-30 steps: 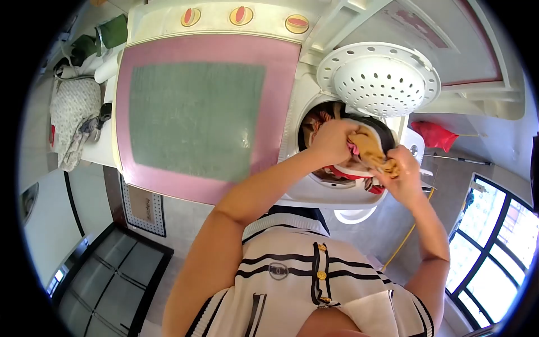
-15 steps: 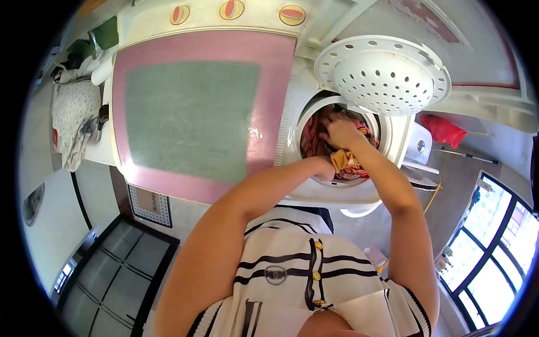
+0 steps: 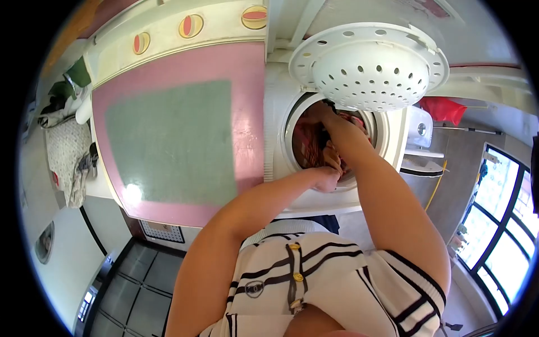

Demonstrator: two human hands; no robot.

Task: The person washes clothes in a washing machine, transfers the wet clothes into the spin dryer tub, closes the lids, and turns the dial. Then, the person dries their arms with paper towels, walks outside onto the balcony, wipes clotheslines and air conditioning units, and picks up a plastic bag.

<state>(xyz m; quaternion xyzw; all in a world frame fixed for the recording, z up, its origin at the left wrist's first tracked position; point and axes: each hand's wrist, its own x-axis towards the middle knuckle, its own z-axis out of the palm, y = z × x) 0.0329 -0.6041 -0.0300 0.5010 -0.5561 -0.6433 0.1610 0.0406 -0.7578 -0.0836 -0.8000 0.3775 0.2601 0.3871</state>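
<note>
The washer (image 3: 250,101) bears, at two o'clock, a tub (image 3: 288,126) of clothes (image 3: 306,140), where the right hand (image 3: 313,115), grip too shaded to tell, apparently rummages toward eleven while the left hand (image 3: 325,179), fingers curled closed, holds cloth (image 3: 332,155) at six, any pull calling for firmness.

Two hands (image 3: 326,179), three knobs (image 3: 191,26)

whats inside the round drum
Reddish clothes, a bunched tan cloth in the left hand, and the right hand. The right arm covers part; clothes hide the bottom.

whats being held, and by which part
The left hand holds the mustard cloth by its near end; whether the right hand holds anything cannot be told.
</note>
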